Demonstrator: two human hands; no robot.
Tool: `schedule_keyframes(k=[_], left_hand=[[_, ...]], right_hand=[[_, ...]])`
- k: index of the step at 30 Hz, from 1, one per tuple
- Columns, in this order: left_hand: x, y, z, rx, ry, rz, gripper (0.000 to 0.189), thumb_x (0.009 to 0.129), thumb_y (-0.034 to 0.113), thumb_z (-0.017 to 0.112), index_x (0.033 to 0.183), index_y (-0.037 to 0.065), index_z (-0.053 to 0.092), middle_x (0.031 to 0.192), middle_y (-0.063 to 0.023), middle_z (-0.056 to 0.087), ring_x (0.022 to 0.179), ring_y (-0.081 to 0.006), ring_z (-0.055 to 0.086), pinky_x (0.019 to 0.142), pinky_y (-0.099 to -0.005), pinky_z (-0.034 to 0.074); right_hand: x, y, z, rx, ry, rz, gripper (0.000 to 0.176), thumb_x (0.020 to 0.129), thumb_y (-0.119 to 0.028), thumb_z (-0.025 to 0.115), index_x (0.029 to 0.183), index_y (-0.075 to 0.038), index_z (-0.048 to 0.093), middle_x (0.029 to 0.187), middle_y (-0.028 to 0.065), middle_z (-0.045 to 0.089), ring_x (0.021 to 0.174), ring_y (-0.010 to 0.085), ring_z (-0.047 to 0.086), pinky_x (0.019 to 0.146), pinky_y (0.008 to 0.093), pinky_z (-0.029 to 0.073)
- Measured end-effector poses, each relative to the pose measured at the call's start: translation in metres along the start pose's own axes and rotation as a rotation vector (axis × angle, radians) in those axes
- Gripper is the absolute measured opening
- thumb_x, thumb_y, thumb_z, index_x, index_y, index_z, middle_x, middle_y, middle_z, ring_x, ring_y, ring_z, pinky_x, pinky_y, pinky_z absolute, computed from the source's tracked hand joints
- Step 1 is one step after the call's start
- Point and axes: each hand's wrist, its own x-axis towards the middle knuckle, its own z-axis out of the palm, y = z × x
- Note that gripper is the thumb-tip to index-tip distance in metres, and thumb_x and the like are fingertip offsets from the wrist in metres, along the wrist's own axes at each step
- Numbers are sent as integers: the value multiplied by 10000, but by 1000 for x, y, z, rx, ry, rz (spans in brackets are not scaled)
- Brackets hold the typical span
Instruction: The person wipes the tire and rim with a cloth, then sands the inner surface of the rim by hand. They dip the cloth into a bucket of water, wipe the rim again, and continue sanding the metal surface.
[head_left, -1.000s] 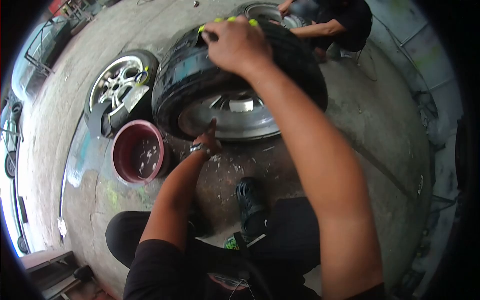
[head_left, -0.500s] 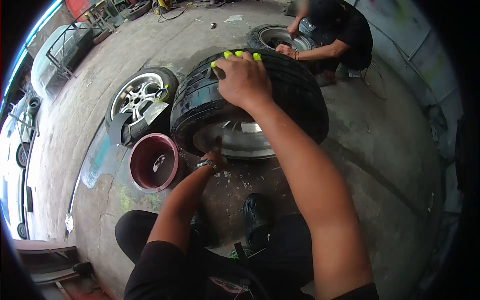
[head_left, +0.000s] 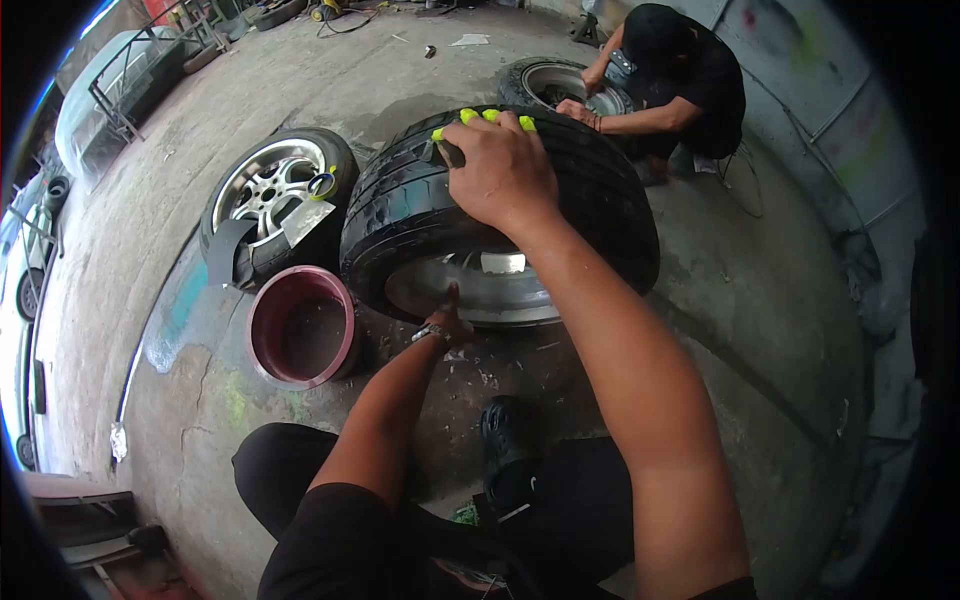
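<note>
By the left hand [head_left: 456, 324], the rim [head_left: 510, 305] is clasped; by the right hand [head_left: 503, 178], whose closure cannot be told, the tread [head_left: 595, 175] is covered. Should wet-looking tread slip, the tilted wheel [head_left: 385, 235] between could be tipped against the tub [head_left: 262, 325] alongside.

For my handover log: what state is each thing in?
Front tire: tilted, rim toward the camera
Right hand: on the tire's top
Left hand: at the rim's lower edge
Tub: upright, open-topped
Left wheel: face up, sheets on it
Far wheel: face up, co-worker's hand at it
</note>
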Motion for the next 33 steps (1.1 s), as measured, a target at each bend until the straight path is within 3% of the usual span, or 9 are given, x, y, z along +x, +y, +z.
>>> schedule_keyframes(k=[3,9,15,18,21,24,27,30,33], left_hand=[[-20,25,-43,-102,-182,-153,1429,698,481,865,1578,278,-243,1380,-317,557,1235,-441,601,1044,-483,496],[-28,31,-51,-170,-140,-239,1425,672,505,870,1591,313,-203,1396,-304,553,1261,-441,582,1069,-480,478],[20,-17,19,-27,-42,239,1361,692,512,848,1610,319,-137,1465,-267,513,1333,-424,530,1127,-469,426],[-4,7,-26,-191,-104,-48,1415,638,494,889,1625,230,-91,1562,-284,375,1379,-433,472,1117,-448,435],[-27,23,-49,-193,-107,-172,1405,636,488,889,1621,298,-95,1523,-287,433,1350,-437,504,1104,-457,445],[-37,30,-53,-167,-181,-226,1305,704,495,844,1606,400,-94,1461,-268,515,1306,-424,555,1081,-476,463],[-23,11,-24,-33,-183,-19,1314,726,502,833,1584,420,-159,1398,-297,554,1257,-435,590,1049,-475,485],[-25,18,-39,-219,-123,-156,1335,731,524,827,1564,426,-212,1389,-314,549,1267,-437,580,1052,-475,484],[-35,24,-56,-187,-68,-236,1342,712,518,844,1601,359,-149,1377,-324,563,1222,-455,603,1040,-471,486]], right_hand=[[1,-3,0,-3,-23,-7,321,796,-171,615,1088,-178,749,1151,76,709,1153,302,587,1015,469,448],[2,-5,-4,9,-60,7,323,798,-162,605,1091,-167,741,1183,81,701,1175,308,577,1032,474,439],[2,-4,-4,0,-51,-12,319,808,-153,595,1097,-155,730,1168,77,698,1162,316,576,1025,477,441],[4,-7,-7,21,-96,17,317,811,-155,597,1100,-145,727,1185,72,697,1161,317,578,1043,475,433],[4,-5,-8,-11,-118,14,313,818,-158,597,1103,-146,726,1186,72,698,1156,318,581,1043,478,432],[2,-2,-3,-12,-69,-10,336,833,-171,597,1147,-128,707,1190,78,699,1151,319,586,1048,481,429],[3,-6,-4,-28,-41,0,366,847,-189,595,1193,-102,680,1196,88,699,1149,317,589,1048,480,429],[4,-8,-9,-42,-97,17,371,855,-205,594,1197,-79,668,1212,96,693,1156,313,589,1034,468,440],[3,-7,-6,-47,-66,4,367,844,-205,603,1182,-79,673,1198,86,695,1145,308,591,1008,459,452]])
